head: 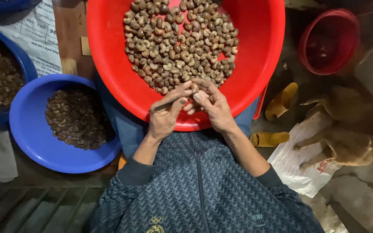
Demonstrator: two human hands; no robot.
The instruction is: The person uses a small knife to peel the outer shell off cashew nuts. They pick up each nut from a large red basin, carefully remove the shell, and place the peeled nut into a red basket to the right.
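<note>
A large red basin (255,64) rests on my lap and holds a heap of cashew nuts (180,41). Both hands meet over the basin's near rim. My left hand (164,115) grips a thin pointed metal tool (162,105) and pinches a single nut (194,88) with its fingertips. My right hand (214,108) holds the same nut from the other side, thumb and forefinger pressed on it. The tool's tip is hidden among my fingers.
A blue bowl (31,138) of darker nuts sits at my left, with a bigger blue basin (22,60) beyond it. At the right are a red bucket (348,41), yellow sandals (281,101), a tan dog (355,129) and printed white sacking (298,164).
</note>
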